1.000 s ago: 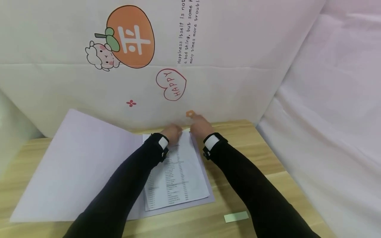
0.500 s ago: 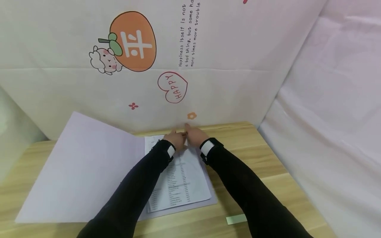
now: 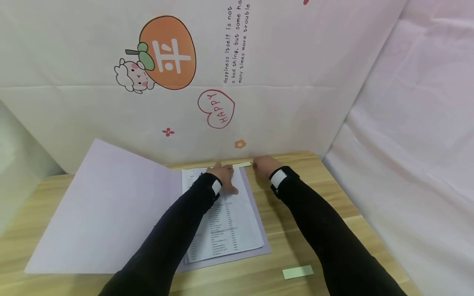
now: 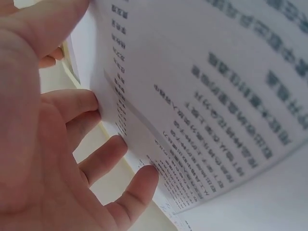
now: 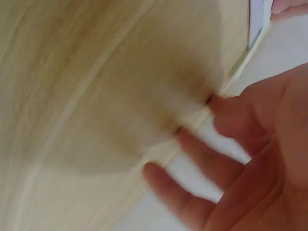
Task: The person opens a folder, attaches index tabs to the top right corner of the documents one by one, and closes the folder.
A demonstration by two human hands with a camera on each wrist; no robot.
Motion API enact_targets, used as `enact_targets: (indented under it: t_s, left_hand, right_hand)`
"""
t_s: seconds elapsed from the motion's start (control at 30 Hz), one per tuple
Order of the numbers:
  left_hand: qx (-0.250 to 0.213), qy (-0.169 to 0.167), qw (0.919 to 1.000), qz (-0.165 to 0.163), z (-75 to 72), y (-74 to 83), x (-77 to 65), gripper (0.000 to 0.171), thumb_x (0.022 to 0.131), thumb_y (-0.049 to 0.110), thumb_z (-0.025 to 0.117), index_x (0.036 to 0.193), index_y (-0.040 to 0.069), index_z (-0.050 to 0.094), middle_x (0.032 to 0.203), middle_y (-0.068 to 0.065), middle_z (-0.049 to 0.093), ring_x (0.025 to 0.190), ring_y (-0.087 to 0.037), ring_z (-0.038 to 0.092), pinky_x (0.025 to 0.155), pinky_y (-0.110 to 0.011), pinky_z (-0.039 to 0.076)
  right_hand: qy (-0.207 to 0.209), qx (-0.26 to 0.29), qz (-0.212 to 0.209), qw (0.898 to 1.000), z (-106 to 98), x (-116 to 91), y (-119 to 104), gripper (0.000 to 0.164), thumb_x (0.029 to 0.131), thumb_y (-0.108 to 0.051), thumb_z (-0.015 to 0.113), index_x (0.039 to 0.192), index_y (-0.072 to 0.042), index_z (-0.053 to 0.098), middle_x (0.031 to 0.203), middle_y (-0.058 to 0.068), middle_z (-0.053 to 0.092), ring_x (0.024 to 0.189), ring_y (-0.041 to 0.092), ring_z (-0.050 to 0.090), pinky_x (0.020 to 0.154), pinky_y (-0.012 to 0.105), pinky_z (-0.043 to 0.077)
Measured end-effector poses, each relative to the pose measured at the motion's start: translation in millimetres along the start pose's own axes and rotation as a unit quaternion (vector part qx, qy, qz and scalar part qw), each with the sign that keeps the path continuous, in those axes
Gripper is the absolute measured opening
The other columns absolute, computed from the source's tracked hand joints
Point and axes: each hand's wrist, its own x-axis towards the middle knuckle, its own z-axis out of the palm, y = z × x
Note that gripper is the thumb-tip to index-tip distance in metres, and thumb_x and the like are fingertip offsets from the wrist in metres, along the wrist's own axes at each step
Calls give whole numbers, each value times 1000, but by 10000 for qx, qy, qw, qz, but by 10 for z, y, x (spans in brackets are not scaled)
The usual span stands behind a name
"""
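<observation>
Strip (image 3: 242, 165) lies between left grip (image 3: 224, 176) and right grip (image 3: 266, 165)

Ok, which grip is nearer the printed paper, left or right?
Left. The left grip is over the far end of the paper; the right grip is off to its right, near the table's far edge.

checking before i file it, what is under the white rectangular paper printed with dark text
An open lilac folder shows beyond the right and lower edges of the white paper. Whatever lies directly beneath is covered.
</observation>
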Motion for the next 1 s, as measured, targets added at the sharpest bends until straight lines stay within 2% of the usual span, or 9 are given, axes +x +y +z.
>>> enact_targets:
  t_s: [0.1, 0.17, 0.33, 0.47, 0.6, 0.67, 0.77, 0.93, 1.0]
  left_hand:
    - [-81, 29, 9999, 51, -5, 28, -32, 81, 86, 57, 71, 151, 14, 46, 159, 1, 32, 143, -30, 24, 110, -55, 30]
    - [-139, 24, 9999, 43, -1, 41, -36, 81, 86, 55, 72, 150, 14, 46, 159, 1, 32, 145, -31, 22, 111, -55, 28]
    - [-72, 1, 10000, 40, -12, 58, -29, 81, 87, 55, 71, 150, 12, 46, 159, 0, 32, 146, -33, 20, 111, -56, 27]
    - [81, 68, 9999, 74, -3, 50, 7, 82, 86, 56, 72, 149, 10, 47, 158, -2, 35, 143, -32, 26, 110, -54, 31]
    - [134, 133, 9998, -52, 101, 25, 89, 87, 84, 59, 72, 151, 11, 44, 157, -2, 36, 140, -30, 30, 108, -55, 33]
    - [105, 173, 9996, -176, 182, 17, 129, 87, 84, 60, 71, 151, 11, 44, 157, -2, 36, 139, -29, 30, 107, -57, 33]
    - [-13, 309, 9991, -291, 284, 41, 126, 77, 86, 57, 71, 142, 8, 53, 150, -8, 42, 134, -30, 38, 103, -58, 36]
    - [47, 516, 9985, -170, 349, 148, -63, 56, 87, 50, 73, 124, 8, 68, 133, -12, 49, 117, -31, 50, 88, -50, 49]
    - [211, 494, 9986, -15, 367, 185, -190, 53, 86, 48, 75, 125, 11, 69, 136, -12, 49, 117, -33, 50, 86, -49, 50]
  right_hand:
    - [-273, -431, -166, 9986, -28, -144, -97, 25, 99, -7, 55, 122, -6, 64, 107, 11, 68, 96, 25, 64, 84, 39, 52]
    - [-409, -618, -356, 9966, -53, -276, -226, 33, 97, -12, 59, 129, -7, 61, 110, 11, 68, 95, 23, 63, 83, 38, 53]
    - [-701, -165, -566, 9958, -121, -663, -588, 59, 87, -24, 77, 140, -9, 57, 132, 10, 61, 116, 22, 57, 98, 39, 46]
    - [-1032, -110, -687, 9922, -108, -878, -756, 57, 77, -30, 87, 128, -13, 67, 122, 2, 65, 106, 17, 60, 93, 36, 48]
    - [-903, -563, -955, 9897, -24, -989, -843, 47, 75, -32, 88, 113, -11, 71, 110, 3, 64, 84, 14, 58, 80, 33, 52]
    - [-741, -735, -1000, 9895, 1, -1025, -873, 45, 74, -32, 88, 110, -10, 71, 110, 5, 64, 81, 14, 58, 78, 33, 52]
    - [-616, -804, -978, 9900, 2, -1062, -903, 45, 74, -31, 88, 110, -10, 72, 111, 6, 64, 81, 14, 58, 77, 33, 53]
    - [-525, -776, -898, 9915, -32, -1082, -907, 43, 74, -30, 89, 108, -10, 72, 103, 3, 62, 79, 14, 57, 76, 32, 52]
    - [-482, -706, -881, 9924, -34, -1084, -889, 41, 73, -29, 89, 106, -10, 72, 99, 2, 61, 78, 15, 56, 75, 31, 51]
